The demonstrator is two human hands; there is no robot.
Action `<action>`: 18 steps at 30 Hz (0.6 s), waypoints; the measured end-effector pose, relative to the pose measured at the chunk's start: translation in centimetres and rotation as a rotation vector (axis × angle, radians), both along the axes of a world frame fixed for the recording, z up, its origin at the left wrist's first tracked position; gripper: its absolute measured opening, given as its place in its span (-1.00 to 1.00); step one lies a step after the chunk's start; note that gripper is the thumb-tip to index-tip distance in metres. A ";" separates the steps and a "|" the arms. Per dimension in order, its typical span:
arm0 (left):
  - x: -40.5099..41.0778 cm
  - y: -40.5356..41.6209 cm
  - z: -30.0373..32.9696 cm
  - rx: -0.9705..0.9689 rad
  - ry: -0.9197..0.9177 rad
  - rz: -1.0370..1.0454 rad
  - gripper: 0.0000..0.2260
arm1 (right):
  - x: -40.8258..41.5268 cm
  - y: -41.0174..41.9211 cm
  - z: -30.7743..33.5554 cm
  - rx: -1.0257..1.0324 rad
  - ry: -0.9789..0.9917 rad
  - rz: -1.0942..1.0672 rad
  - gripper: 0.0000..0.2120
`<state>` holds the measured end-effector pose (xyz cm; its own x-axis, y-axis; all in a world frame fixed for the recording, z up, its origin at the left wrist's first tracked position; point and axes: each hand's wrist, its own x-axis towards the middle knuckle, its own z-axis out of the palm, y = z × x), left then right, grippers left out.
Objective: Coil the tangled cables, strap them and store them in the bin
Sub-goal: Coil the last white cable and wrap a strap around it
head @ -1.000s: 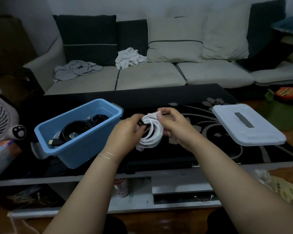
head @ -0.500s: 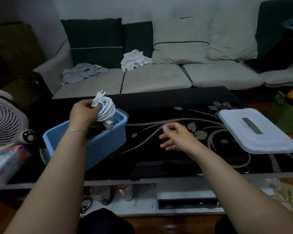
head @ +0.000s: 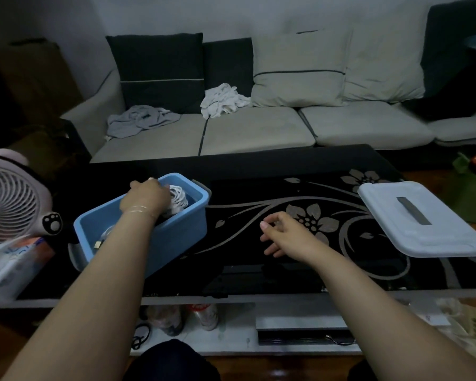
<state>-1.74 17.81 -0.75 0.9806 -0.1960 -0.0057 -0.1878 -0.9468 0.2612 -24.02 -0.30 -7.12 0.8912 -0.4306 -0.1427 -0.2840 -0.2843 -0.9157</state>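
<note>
The blue bin (head: 176, 235) stands on the left part of the black glass table (head: 259, 171). My left hand (head: 144, 198) reaches down into the bin's far end and holds the white coiled cable (head: 177, 200), which sits inside against the far wall. More cable ends and a plug show at the bin's near end, partly hidden by my forearm. My right hand (head: 283, 233) hovers over the middle of the table, its fingers loosely curled, holding nothing.
The bin's white lid (head: 418, 221) lies on the table's right side, overhanging the front edge. A white fan (head: 8, 204) and a plastic-wrapped pack (head: 14, 259) stand at the left. A sofa with cushions and crumpled cloths runs behind the table. Bottles sit on the shelf below.
My left hand carried the white coil from the table's middle to the left and lowered it into the bin. My right hand let go of it and stayed over the table.
</note>
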 end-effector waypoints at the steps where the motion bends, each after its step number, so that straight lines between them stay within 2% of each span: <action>1: -0.1 -0.2 0.0 0.018 0.036 -0.008 -0.50 | 0.0 0.0 0.0 -0.005 0.001 0.000 -0.67; 4: -0.7 -0.2 -0.5 0.071 0.041 -0.021 -0.45 | -0.3 -0.2 -0.1 -0.026 0.026 0.028 -0.66; 8: -1.3 0.1 -0.9 0.180 0.008 -0.173 -0.55 | -0.7 -0.3 -0.1 -0.052 0.057 0.059 -0.68; 12: -0.5 0.5 -1.2 0.064 0.122 -0.281 -0.55 | -0.8 -0.3 0.0 -0.074 0.072 0.084 -0.71; 15: -0.5 0.4 -1.0 0.093 0.180 -0.317 -0.53 | -0.9 -0.4 -0.2 -0.082 0.084 0.089 -0.72; 18: -1.6 0.0 -0.5 0.210 0.027 -0.312 -0.58 | -0.8 -0.7 -0.5 -0.091 0.100 0.083 -0.73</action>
